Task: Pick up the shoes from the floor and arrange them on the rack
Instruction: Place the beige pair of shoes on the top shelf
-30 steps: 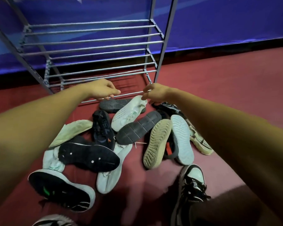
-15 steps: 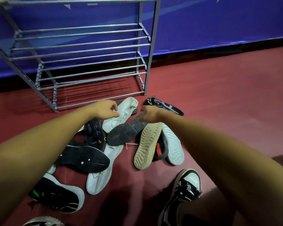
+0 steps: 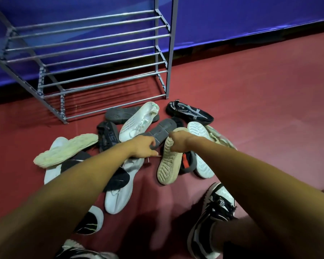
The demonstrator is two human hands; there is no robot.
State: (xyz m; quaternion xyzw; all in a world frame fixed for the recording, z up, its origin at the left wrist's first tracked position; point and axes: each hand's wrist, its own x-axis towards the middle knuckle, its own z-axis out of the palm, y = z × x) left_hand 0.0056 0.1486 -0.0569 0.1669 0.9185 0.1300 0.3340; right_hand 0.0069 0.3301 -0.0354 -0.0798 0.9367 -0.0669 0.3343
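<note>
Both hands have come back from the rack's bottom rail to the pile. Left hand curls round the near end of the grey shoe, which lies sole up; right hand, just beside it, closes on the far end of the tan shoe, also sole up. Neither looks lifted yet. Every rack tier in view is bare and all the shoes lie heaped on the floor just in front, so the task has barely begun.
</note>
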